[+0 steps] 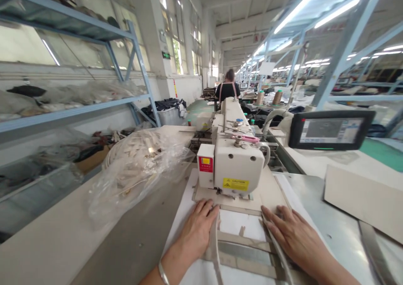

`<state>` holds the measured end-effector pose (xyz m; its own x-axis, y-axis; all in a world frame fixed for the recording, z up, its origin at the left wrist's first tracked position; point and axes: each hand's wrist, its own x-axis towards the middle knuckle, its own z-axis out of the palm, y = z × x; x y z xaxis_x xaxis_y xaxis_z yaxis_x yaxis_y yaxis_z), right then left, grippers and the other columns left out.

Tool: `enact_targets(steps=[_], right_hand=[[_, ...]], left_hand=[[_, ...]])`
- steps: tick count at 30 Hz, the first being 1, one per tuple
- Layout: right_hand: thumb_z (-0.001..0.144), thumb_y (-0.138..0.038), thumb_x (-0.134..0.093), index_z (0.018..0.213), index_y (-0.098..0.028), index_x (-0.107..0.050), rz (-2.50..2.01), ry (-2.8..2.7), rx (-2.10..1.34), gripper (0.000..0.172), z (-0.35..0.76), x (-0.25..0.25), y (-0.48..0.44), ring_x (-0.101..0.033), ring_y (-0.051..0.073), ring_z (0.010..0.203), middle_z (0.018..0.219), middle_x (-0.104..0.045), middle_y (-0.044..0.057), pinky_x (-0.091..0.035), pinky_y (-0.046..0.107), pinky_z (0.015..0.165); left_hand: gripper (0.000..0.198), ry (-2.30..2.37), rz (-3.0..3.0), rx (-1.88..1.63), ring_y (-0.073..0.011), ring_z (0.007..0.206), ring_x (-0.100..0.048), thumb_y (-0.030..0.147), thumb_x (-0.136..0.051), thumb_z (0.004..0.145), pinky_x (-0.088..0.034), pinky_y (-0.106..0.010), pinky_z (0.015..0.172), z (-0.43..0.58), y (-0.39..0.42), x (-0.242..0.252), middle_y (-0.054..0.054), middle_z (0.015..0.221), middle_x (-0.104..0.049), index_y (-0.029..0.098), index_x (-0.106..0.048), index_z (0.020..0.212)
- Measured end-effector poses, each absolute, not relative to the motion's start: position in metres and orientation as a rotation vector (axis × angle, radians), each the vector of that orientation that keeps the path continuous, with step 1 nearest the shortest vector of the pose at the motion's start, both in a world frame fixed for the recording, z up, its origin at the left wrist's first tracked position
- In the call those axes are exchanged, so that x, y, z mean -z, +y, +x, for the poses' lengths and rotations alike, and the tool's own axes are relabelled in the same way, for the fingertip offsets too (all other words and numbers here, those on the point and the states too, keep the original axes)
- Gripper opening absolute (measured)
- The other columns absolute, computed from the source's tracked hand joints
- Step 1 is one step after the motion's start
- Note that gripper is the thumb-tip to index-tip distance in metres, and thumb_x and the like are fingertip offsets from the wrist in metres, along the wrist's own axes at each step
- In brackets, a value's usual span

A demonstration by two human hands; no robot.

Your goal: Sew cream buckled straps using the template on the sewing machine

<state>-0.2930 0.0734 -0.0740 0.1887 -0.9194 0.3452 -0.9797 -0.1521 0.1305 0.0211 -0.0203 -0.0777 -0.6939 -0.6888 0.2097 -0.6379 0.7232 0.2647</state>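
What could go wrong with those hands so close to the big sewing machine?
The left hand and right hand sit just in front of the sewing machine, so they might get pinched if they slide under it. The beige strap could shift and end up crooked. The bracelet on the left wrist might catch on something.
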Motion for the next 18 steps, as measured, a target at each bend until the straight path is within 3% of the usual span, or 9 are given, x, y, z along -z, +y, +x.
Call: enact_targets(steps=[5, 9, 14, 18], right_hand=[[0.102, -0.04, -0.038, 0.135, -0.029, -0.06, 2.11, -1.858, -0.223, 0.041, -0.286, 0.065, 0.076, -0.065, 0.025, 0.105, 0.109, -0.063, 0.013, -0.056, 0.047, 0.093], [0.102, -0.039, -0.038, 0.136, -0.029, -0.059, 2.124, -1.893, -0.206, 0.042, -0.285, 0.061, 0.081, -0.063, 0.026, 0.11, 0.114, -0.062, 0.015, -0.055, 0.048, 0.096], [0.101, -0.041, -0.039, 0.138, -0.028, -0.058, 2.115, -1.897, -0.207, 0.043, -0.288, 0.065, 0.085, -0.06, 0.028, 0.119, 0.125, -0.06, 0.017, -0.053, 0.049, 0.101], [0.101, -0.041, -0.04, 0.138, -0.028, -0.058, 2.136, -1.899, -0.22, 0.044, -0.289, 0.067, 0.085, -0.06, 0.028, 0.12, 0.127, -0.062, 0.016, -0.054, 0.05, 0.101]], left_hand=[[0.047, -2.618, 1.008, 0.254, -0.0312, 0.123, -0.05, 0.028, -0.053, 0.097, -0.045, -0.053, 0.108, 0.017, -0.027, 0.074, -0.013, 0.135, -0.058, 0.018, -0.049, 0.143], [0.042, -2.645, 1.036, 0.266, -0.0297, 0.108, -0.055, 0.029, -0.045, 0.101, -0.052, -0.053, 0.096, 0.014, -0.034, 0.073, -0.013, 0.121, -0.062, 0.022, -0.054, 0.141], [0.042, -2.633, 0.898, 0.234, -0.0305, 0.131, -0.046, 0.021, -0.04, 0.101, -0.042, -0.054, 0.111, 0.02, -0.038, 0.087, -0.01, 0.146, -0.053, 0.022, -0.053, 0.141], [0.047, -2.649, 0.908, 0.216, -0.0316, 0.137, -0.042, 0.017, -0.043, 0.097, -0.039, -0.053, 0.114, 0.022, -0.039, 0.095, -0.009, 0.151, -0.049, 0.021, -0.05, 0.143]])
